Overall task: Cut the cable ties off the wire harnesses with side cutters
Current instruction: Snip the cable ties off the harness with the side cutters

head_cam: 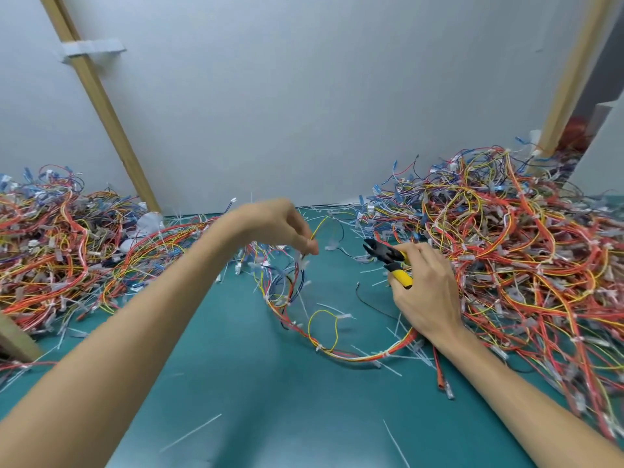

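Wire harness (pixel 358 356), a limp orange-and-yellow loop, hung pinched by the left hand (pixel 270 228); the right hand (pixel 425 295) gripped yellow-handled side cutters (pixel 388 258). Smooth teal counter (pixel 253 383) lay open toward six o'clock; tangled wire piles (pixel 50 265) crowded nine and three.

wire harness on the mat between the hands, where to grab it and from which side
Pinch the wire harness at the bottom of its curve, where orange and yellow wires run as one tied bundle on the mat. Come from above on the near side: the mat is mostly bare there; further up it splays into loose loops.
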